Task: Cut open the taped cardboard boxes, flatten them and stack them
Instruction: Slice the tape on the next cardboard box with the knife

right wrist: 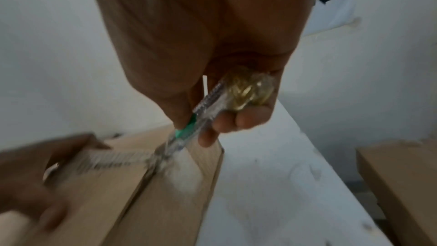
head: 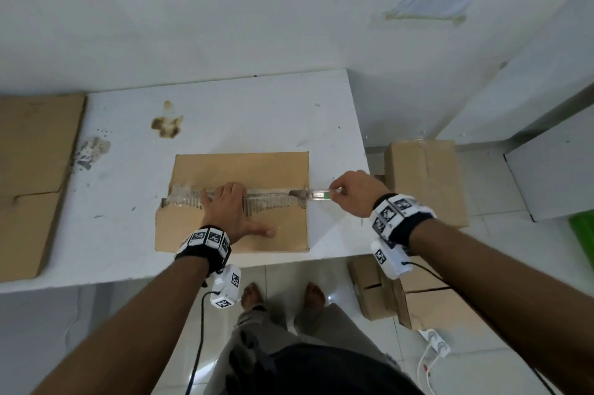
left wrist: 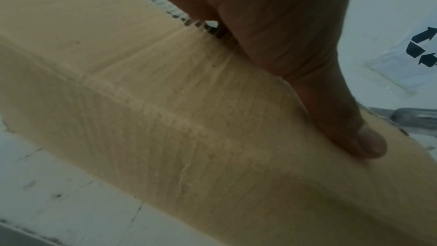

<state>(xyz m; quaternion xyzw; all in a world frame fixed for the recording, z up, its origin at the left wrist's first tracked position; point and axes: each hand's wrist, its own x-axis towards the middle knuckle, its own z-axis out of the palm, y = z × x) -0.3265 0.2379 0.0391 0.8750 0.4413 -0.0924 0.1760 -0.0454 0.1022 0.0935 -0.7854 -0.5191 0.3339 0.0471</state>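
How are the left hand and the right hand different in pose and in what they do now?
The left hand lies flat with fingers spread, pressing on the cardboard box; the right hand is curled around a clear-handled tool. The left hand rests over the middle of the taped seam; the right hand is past the box's right edge. Both work along the same seam.

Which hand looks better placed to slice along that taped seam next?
The right hand. It already grips the cutter, whose blade sits at the right end of the box seam. The left hand lies flat on the box, steadying it.
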